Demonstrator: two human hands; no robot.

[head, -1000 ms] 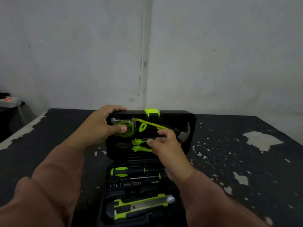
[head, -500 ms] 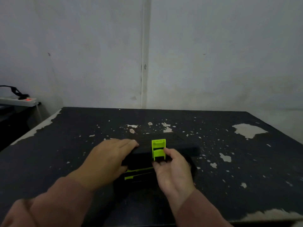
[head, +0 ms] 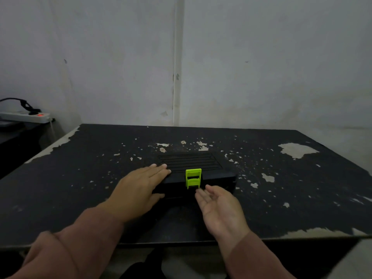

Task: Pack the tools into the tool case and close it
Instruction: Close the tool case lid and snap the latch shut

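The black tool case lies flat on the table with its ribbed lid down, so no tools show. A lime-green latch sits on its near front face. My left hand rests flat on the lid's left corner, fingers together and thumb against the front wall. My right hand hovers palm-up just in front of the case, fingers apart, fingertips right below the latch and holding nothing.
The black table has peeling paint patches and a near edge just below my wrists. A white power strip with a red light lies on a side surface at far left. A pale wall stands behind.
The upright lid, showing the tools a second ago, has swung down onto the base. My right hand has come off the latch and turned palm-up; my left hand stays on the lid.
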